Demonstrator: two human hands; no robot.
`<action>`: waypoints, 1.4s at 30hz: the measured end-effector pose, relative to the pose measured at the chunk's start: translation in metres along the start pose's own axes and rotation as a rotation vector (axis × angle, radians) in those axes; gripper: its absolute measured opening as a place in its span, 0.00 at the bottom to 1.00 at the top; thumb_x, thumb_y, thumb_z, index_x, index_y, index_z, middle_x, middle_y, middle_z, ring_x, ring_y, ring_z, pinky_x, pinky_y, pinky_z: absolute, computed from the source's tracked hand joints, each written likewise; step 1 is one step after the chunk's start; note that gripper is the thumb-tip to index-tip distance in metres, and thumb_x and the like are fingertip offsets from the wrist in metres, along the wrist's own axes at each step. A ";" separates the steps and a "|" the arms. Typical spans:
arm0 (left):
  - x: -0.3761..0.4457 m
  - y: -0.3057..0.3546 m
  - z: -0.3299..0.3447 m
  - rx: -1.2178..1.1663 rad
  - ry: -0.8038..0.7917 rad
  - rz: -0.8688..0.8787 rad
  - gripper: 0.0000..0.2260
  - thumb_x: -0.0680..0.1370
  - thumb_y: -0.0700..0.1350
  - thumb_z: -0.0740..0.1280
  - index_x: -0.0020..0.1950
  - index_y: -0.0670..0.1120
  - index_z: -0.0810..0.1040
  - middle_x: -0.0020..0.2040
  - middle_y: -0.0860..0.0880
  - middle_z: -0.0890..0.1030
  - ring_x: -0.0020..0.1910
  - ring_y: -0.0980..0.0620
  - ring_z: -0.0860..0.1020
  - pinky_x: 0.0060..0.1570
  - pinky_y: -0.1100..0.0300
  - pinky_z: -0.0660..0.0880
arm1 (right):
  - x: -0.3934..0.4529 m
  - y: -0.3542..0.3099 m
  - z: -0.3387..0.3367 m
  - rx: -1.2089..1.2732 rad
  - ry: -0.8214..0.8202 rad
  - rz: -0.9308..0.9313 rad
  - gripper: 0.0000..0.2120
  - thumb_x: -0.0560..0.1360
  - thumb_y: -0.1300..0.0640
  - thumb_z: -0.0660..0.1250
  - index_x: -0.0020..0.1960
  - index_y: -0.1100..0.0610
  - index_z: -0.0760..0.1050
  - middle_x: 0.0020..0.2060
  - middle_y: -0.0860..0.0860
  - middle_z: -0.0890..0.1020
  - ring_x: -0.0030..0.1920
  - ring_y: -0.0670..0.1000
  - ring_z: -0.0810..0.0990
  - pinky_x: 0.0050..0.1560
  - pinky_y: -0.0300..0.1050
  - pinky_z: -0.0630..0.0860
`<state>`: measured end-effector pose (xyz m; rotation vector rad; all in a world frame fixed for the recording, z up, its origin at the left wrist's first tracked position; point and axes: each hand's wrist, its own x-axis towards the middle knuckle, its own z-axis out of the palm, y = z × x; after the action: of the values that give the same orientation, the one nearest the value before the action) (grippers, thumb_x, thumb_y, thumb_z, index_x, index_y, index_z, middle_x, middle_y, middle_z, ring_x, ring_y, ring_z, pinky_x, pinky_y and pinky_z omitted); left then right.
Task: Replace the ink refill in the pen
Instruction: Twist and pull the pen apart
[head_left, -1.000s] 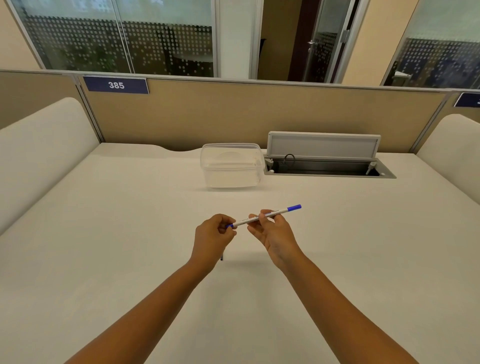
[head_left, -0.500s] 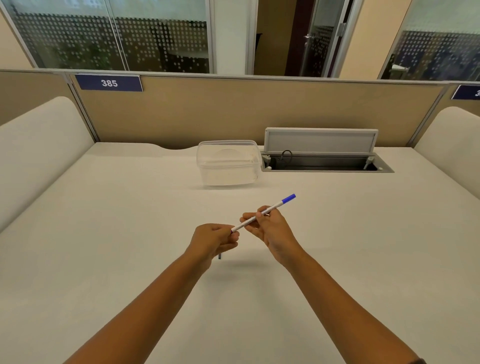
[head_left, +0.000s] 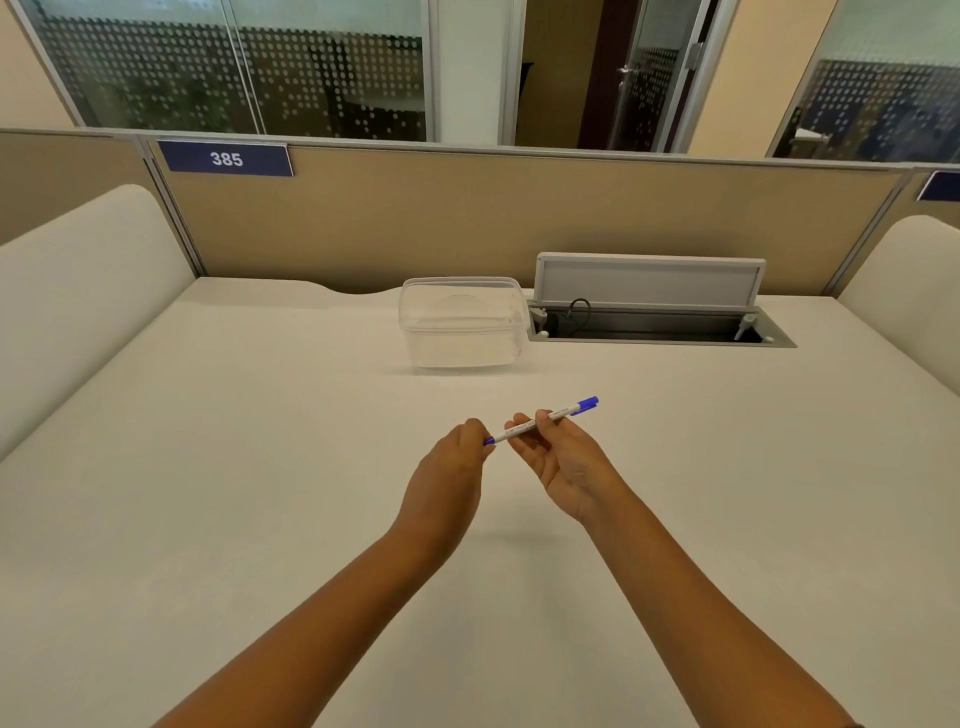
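Room: glass panels with a dotted frosting and a dark doorway stand behind a tan fabric partition (head_left: 519, 218) that runs along the far edge of the table; a dark blue plate (head_left: 226, 158) on it reads 385.
Table: a broad off-white table (head_left: 234, 493) fills the view, with pale rounded dividers at its left and right sides.
Cable hatch: a grey metal hatch (head_left: 649, 280) in the table stands open at the far right of centre, with a dark cable loop visible in its trough.
Container: a clear plastic lidded box (head_left: 461, 322) sits on the table just left of the hatch, well apart from the hands.
Right hand: the right hand (head_left: 563, 462) is turned palm up above the table, and its fingers (head_left: 527, 439) and thumb pinch the barrel near the middle.
Left hand: the left hand (head_left: 447, 467) shows its back, and its curled fingertips grip the near, lower end of the barrel.
Pen: a slim white plastic pen with a blue cap (head_left: 545, 418) is held in the air between both hands, tilted so the capped end points up and to the right; a short blue tip shows at the left hand.
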<state>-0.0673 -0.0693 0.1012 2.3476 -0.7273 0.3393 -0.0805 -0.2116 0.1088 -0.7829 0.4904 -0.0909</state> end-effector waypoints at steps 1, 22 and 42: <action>0.000 0.001 0.000 0.060 0.008 0.070 0.04 0.78 0.42 0.60 0.44 0.44 0.70 0.35 0.48 0.71 0.31 0.51 0.67 0.29 0.63 0.63 | -0.001 0.000 -0.001 0.025 -0.003 0.015 0.06 0.78 0.62 0.59 0.47 0.63 0.73 0.33 0.56 0.85 0.34 0.52 0.85 0.34 0.44 0.83; -0.004 -0.002 0.013 -0.738 0.065 -0.539 0.06 0.75 0.37 0.64 0.39 0.44 0.75 0.35 0.48 0.80 0.28 0.58 0.80 0.31 0.72 0.76 | 0.000 0.015 -0.003 -0.032 0.067 -0.012 0.04 0.79 0.61 0.57 0.49 0.61 0.69 0.42 0.58 0.80 0.42 0.55 0.82 0.38 0.46 0.79; -0.006 -0.012 0.010 -0.602 -0.131 -0.619 0.20 0.78 0.56 0.55 0.34 0.44 0.73 0.24 0.49 0.77 0.18 0.55 0.74 0.25 0.64 0.76 | -0.001 0.019 0.002 -0.111 0.037 -0.001 0.04 0.79 0.61 0.57 0.49 0.61 0.69 0.42 0.58 0.80 0.42 0.54 0.82 0.35 0.44 0.81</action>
<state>-0.0647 -0.0652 0.0849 1.8913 -0.0968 -0.2753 -0.0823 -0.1967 0.0975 -0.8912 0.5338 -0.0794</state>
